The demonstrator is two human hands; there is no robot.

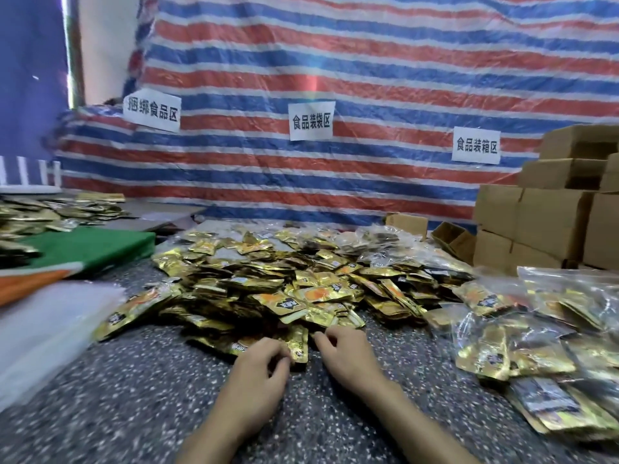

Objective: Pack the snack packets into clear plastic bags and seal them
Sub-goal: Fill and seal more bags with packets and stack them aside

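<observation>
At the near edge of the speckled grey tabletop (134, 413), the left hand (264, 360) curls its fingers round the lower end of one gold foil snack packet (299, 344), which juts out past the knuckles and touches the heap beyond. Just to its right, the right hand (345, 349) has its fingers bent, with the tips at the heap's rim; I cannot tell whether they pinch anything. Straight ahead of both hands spreads the loose heap of gold foil packets (284, 279). Well to the right of the right hand lie clear plastic bags filled with packets (536, 329), with stacked brown cardboard boxes (552, 222) behind them. Left of the left hand sits a pale translucent stack (50, 336) — too blurred to identify — and farther off a flat green board (93, 246). Beyond the heap hangs a red, white and blue striped tarpaulin (368, 78)
</observation>
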